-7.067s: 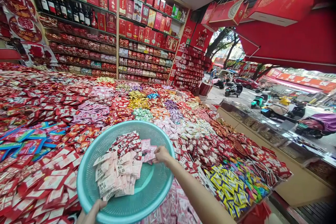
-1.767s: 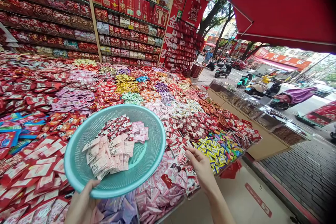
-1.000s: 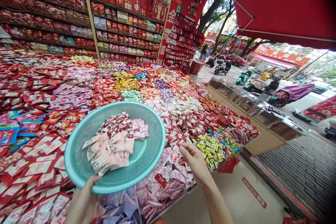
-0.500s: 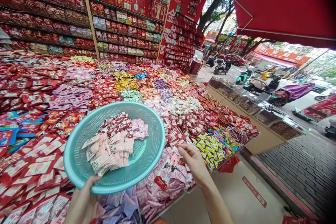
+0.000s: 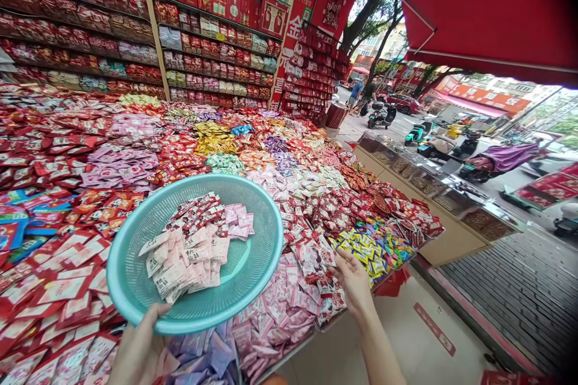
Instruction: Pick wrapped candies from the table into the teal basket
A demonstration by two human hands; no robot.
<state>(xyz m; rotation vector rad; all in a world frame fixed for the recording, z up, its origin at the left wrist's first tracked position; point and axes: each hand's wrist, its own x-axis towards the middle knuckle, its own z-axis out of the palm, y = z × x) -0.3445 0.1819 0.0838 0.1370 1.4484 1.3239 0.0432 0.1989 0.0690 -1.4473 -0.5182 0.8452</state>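
A turquoise plastic sieve basket (image 5: 266, 280) is tilted towards me above the heaped sweets, my left hand (image 5: 139, 343) gripping its near left rim, thumb over the edge. Inside it lie pale pink candy packets (image 5: 194, 261), dark red and white packets (image 5: 198, 213) and a small group of pink packets (image 5: 239, 221). My right hand (image 5: 354, 283) is right of the basket, fingers bent, the tips against a red-and-white candy packet (image 5: 316, 257). Below that hand's left side spreads a pile of pink packets (image 5: 284, 307).
Heaped sweets cover the display, with yellow packets (image 5: 361, 249) beyond my right hand. Shelves of packed goods (image 5: 217, 42) stand behind. Clear-lidded bins (image 5: 424, 183) line the right side by the paved street (image 5: 510, 295), where scooters (image 5: 382, 114) are parked.
My right hand has shifted right, away from the basket. A red packet seen over the pink pile is no longer there. The basket and my left hand stay almost in place.
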